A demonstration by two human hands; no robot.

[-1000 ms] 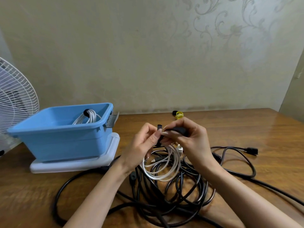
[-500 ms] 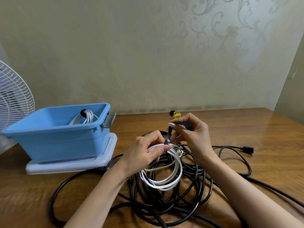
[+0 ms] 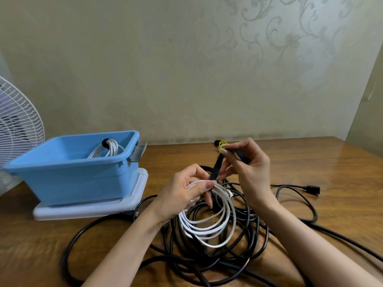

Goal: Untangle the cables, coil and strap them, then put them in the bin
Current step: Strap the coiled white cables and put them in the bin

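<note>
The coil [image 3: 199, 230], judged light and springy, is pinched where its loops bunch at 12 o'clock by the left grip [image 3: 184, 195], at 4 o'clock from the bin [image 3: 78, 179]. The limp strap [image 3: 216, 168] is pinched by the right grip [image 3: 250, 170].

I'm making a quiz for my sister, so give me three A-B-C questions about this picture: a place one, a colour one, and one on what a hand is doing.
1. Where is the strapped white bundle? A. on a shelf B. in the blue bin C. on the floor
2. What colour is the coil in the left hand? A. white B. red C. green
3. What is the right hand doing? A. lying flat B. gripping the bin C. pinching a black strap
B: it pokes above the bin's rim. A: white loops against black cables. C: fingertips pinch the strap's top.
</note>
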